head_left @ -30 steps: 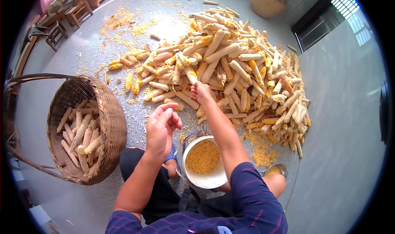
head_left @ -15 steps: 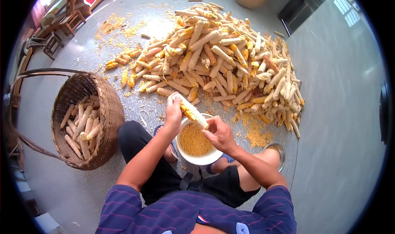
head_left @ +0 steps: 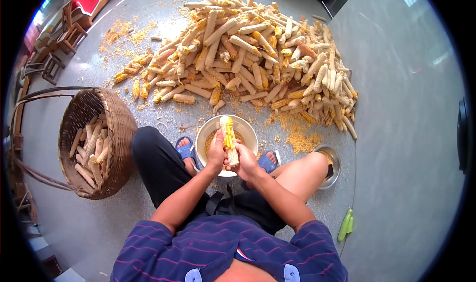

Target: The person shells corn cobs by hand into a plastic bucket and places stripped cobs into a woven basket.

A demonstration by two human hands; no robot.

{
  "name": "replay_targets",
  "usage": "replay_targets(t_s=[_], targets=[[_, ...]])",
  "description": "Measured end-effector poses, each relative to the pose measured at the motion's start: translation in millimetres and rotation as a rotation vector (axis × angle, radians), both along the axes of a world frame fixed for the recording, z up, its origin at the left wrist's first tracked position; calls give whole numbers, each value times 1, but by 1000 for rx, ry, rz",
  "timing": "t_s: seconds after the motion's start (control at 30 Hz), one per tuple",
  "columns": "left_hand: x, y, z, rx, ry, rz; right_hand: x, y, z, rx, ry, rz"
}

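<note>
Between both hands I hold a corn cob (head_left: 229,138) nearly upright, with yellow kernels along part of it and bare pale ends. My left hand (head_left: 216,153) is closed on its left side. My right hand (head_left: 245,160) grips the lower right side, its fingers partly behind the cob. Beneath the cob stands a white basin (head_left: 252,128) with loose yellow kernels (head_left: 210,142) inside; my hands cover much of its contents.
A large heap of cobs (head_left: 248,59) lies ahead, kernels (head_left: 300,135) scattered around it. At left stands a wicker basket (head_left: 121,148) holding bare cobs. A metal bowl (head_left: 337,170) sits by my right knee, and a green object (head_left: 346,225) lies further right. Wooden chairs (head_left: 72,33) stand far left.
The corn cob has swung from a slant to nearly upright, and both hands have come lower and closer together. My view has shifted, bringing the green object into sight.
</note>
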State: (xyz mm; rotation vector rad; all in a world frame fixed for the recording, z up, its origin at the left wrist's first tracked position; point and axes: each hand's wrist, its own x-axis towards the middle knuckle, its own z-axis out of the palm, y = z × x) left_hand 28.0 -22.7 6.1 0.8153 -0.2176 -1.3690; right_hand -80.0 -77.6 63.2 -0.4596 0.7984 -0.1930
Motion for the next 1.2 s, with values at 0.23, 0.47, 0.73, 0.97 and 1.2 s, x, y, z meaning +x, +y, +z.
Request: replay_targets(t_s=[0.23,0.47,0.73,0.97,1.2], targets=[[-24,-3,10,116,-687,13,-16,-4,-25,95,-8,-84],[-34,-4,-37,182,-1158,77,-15,5,-50,44,208,-123],[-25,-2,-47,294,-559,94,-2,9,-65,-162,300,-86],[-31,0,-54,304,-916,120,3,14,-74,-247,323,-111],[-37,1,-71,324,-905,134,0,14,-74,-359,409,-53]])
